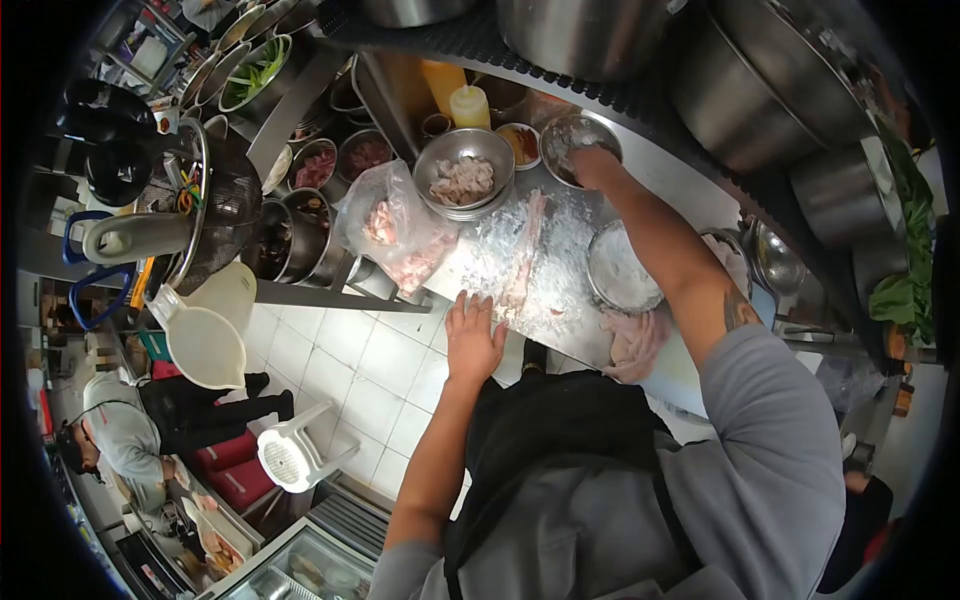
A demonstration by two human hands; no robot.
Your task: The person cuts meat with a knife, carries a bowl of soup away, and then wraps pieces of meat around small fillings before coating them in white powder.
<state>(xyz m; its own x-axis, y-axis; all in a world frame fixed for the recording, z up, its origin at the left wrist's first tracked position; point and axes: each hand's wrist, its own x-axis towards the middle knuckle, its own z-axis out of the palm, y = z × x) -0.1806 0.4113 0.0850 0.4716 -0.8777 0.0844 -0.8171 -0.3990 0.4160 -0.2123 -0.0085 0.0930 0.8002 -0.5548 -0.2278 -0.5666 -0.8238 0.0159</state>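
My left hand (474,337) rests at the front edge of the steel counter (465,262), palm down with its fingers spread, holding nothing. My right hand (594,166) reaches into a small steel bowl (612,140) with white powder inside; its fingers are hidden or blurred there. Between the hands, a long floured strip of raw meat (527,245) lies on the powder-dusted counter. A steel bowl (427,163) with pale chopped pieces (464,182) stands behind my left hand. Below my right forearm sit a bowl of white powder (622,265) and limp raw meat (637,343).
A clear bag of raw meat (385,215) lies at the counter's left. Behind stand a squeeze bottle (469,107) and a small dish of red-brown sauce (521,145). Large pots fill the overhead shelf (430,43). A white stool (300,448) and another person (140,425) are at left.
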